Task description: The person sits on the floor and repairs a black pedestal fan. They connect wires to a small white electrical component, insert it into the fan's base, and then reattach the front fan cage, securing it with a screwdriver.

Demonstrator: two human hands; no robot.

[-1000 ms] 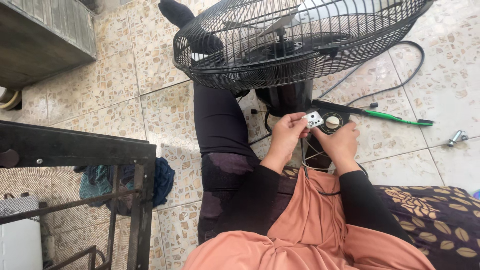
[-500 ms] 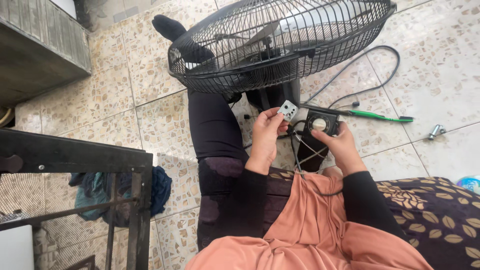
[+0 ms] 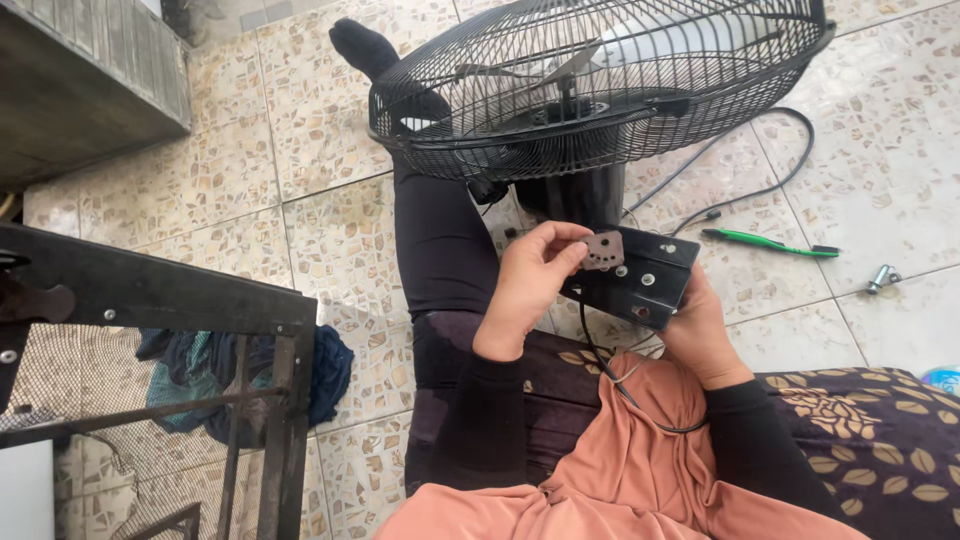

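I sit on a tiled floor with a black wire-caged fan (image 3: 600, 85) lying in front of my legs. My right hand (image 3: 700, 325) grips a black control box (image 3: 640, 275) from below. My left hand (image 3: 530, 275) pinches a small grey square part (image 3: 603, 250) against the box's top face. Black wires (image 3: 610, 370) run from the box down over my lap.
A green-handled screwdriver (image 3: 770, 243) and a small metal fitting (image 3: 880, 277) lie on the tiles to the right. The fan's black cord (image 3: 740, 190) loops nearby. A black metal frame (image 3: 160, 300) stands at left with dark cloth (image 3: 240, 375) under it. A patterned cushion (image 3: 870, 440) lies at my right.
My view has shifted, so the fan and hands sit more toward the middle. The small square part in my left hand has turned from its white face to its grey one, against the box.
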